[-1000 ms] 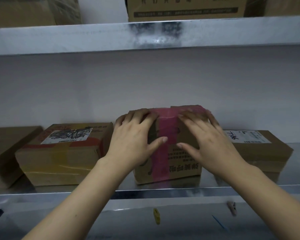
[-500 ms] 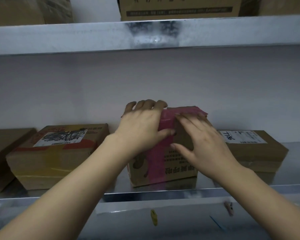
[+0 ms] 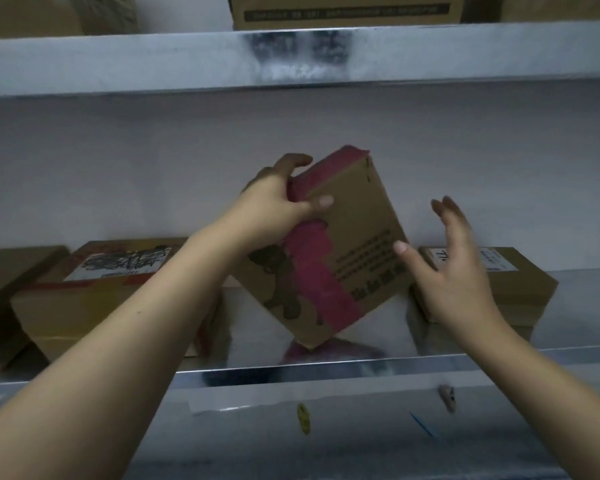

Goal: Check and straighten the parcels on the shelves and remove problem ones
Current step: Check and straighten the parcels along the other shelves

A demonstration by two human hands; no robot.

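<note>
Between two flat parcels on the middle shelf (image 3: 326, 370), the pink-taped box (image 3: 340, 251) stands tipped on one lower corner, that corner touching or just above the metal, I cannot tell which. My left hand (image 3: 278, 206) alone pinches its upper edge, thumb on the front face, fingers hooked behind. My right hand (image 3: 454, 268) is spread wide beside it, gripping nothing. With a one-sided hold this high, I judge the box could pivot and slide off the shelf lip, or swing into the labelled parcel (image 3: 506, 282) on the right and knock it askew. The left parcel (image 3: 94, 292) lies close too.
</note>
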